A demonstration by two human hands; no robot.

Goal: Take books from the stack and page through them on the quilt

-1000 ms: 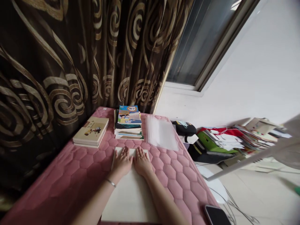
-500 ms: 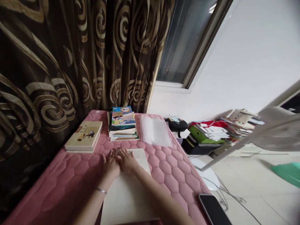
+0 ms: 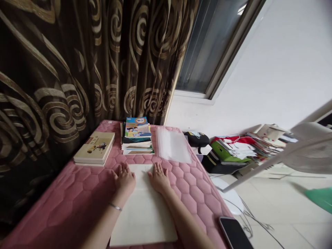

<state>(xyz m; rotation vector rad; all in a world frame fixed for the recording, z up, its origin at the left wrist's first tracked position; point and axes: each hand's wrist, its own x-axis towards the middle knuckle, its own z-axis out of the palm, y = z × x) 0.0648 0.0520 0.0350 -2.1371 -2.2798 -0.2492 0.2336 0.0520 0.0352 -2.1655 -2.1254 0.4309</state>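
An open book with pale pages lies flat on a pink quilted mattress. My left hand rests palm down at the far left edge of the pages, fingers spread. At the far right edge, my right hand is also flat, with its fingers apart. Neither hand grips anything. Beyond them stand a pile of books with a blue-topped cover uppermost and a stack of clear plastic sheets. To the left sits a stack of beige books.
A phone lies at the mattress's right edge. Past that edge are a white fan with its base on the floor, loose cables and piled bags and papers. A patterned curtain hangs along the left.
My hands were close together near the top middle of the book. Now they have parted to its left and right edges. The camera view has shifted slightly.
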